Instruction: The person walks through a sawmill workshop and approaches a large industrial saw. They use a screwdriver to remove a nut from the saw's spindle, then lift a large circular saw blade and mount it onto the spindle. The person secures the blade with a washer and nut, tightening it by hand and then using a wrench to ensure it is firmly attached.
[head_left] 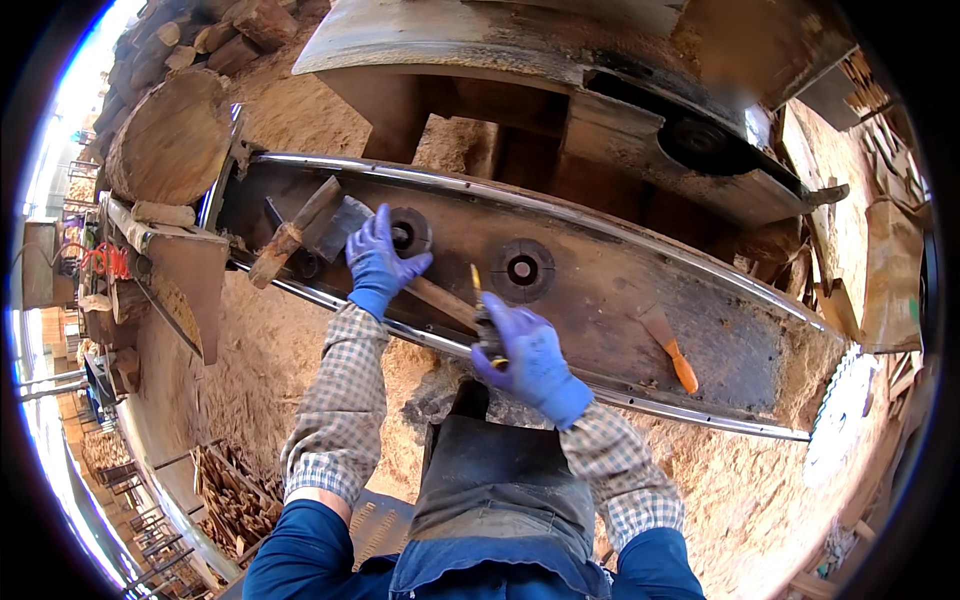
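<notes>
My left hand (377, 262), in a purple-blue glove, is over a hatchet with its fingers spread and thumb apart. The hatchet's grey blade (338, 228) shows to its left, and the wooden handle (443, 302) runs out to the right; whether the palm touches it cannot be made out. My right hand (527, 352), gloved alike, is closed around a small black and yellow tool, apparently a tape measure (486, 328), with a narrow yellow strip pointing away from me. Both hands are above a long dark metal plate (610, 300) with bright rails.
A wooden-handled tool (286, 240) lies on the plate's left part. Two round hubs (522, 270) sit mid-plate; an orange-handled scraper (680, 362) lies right. A toothed saw blade (842, 408) stands at the right end, a cut log (170, 135) at the left. Rusty machinery (450, 60) is beyond.
</notes>
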